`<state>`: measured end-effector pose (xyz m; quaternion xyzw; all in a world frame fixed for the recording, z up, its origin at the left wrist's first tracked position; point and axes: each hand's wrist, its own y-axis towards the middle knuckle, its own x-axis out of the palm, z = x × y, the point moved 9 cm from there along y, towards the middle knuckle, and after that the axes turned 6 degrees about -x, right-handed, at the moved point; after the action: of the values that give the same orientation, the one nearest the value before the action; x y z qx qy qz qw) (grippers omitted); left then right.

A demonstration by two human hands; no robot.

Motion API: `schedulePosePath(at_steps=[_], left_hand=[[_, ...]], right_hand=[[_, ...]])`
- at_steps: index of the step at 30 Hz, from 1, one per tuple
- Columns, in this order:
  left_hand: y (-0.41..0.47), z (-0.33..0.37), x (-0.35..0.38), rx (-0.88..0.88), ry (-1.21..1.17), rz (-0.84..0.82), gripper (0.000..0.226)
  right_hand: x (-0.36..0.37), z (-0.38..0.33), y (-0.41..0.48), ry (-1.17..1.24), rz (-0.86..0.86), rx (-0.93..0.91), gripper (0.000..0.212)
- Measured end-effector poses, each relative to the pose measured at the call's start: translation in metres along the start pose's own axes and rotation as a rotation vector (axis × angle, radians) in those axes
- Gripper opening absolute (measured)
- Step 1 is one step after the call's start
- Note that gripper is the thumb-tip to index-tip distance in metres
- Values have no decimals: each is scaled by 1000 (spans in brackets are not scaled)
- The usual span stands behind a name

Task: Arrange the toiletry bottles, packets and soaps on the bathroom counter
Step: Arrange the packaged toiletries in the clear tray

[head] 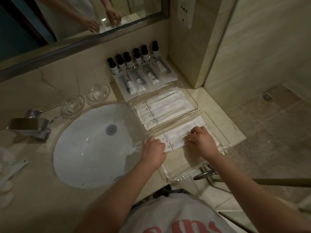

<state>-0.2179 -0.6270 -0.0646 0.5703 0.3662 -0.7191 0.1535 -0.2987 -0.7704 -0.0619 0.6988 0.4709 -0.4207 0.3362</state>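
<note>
Packets in white wrappers lie in the nearest clear acrylic tray on the desk, right of the sink. The left hand pinches the printed end of one packet, and the right hand presses fingertips on the same stack further along. A second tray behind holds more white packets. Beyond it lie four clear sachets, backed by six black-capped bottles along the wall.
</note>
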Motion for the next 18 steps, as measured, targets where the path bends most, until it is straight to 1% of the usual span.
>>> schedulePosePath(at_steps=[3,7,13,18], left_hand=[[-1,-1,-2,0,-7,10,31],[-1,-6,-11,-16,-52,103,38],[0,-5,-6,4,-37,49,43],[-4,-8,-8,16,-63,71,44]], right_hand=[[3,1,3,55,-19,-8,15],[6,3,7,100,-24,-15,17],[8,-3,6,105,-6,-27,16],[-2,-16,4,54,45,-18,22]])
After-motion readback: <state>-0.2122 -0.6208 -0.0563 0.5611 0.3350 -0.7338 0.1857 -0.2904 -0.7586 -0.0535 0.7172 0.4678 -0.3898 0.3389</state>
